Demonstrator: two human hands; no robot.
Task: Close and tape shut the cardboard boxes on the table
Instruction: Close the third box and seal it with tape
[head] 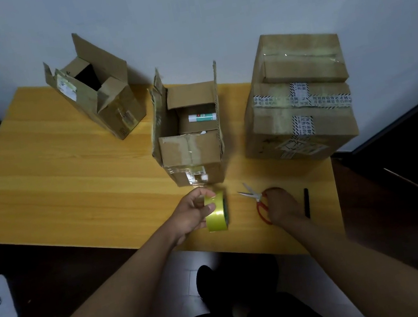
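right hand (pixel 283 205) hides the scissors' (pixel 257 200) red handles; grip unclear.

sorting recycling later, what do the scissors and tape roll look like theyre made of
Scissors: bright, shiny blades, likely metal; glossy red handles, probably plastic. Tape roll: glossy yellow film with a sheen, likely plastic; its core is hidden.

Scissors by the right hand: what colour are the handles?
Red, on the scissors under the right hand; clear in the head view.
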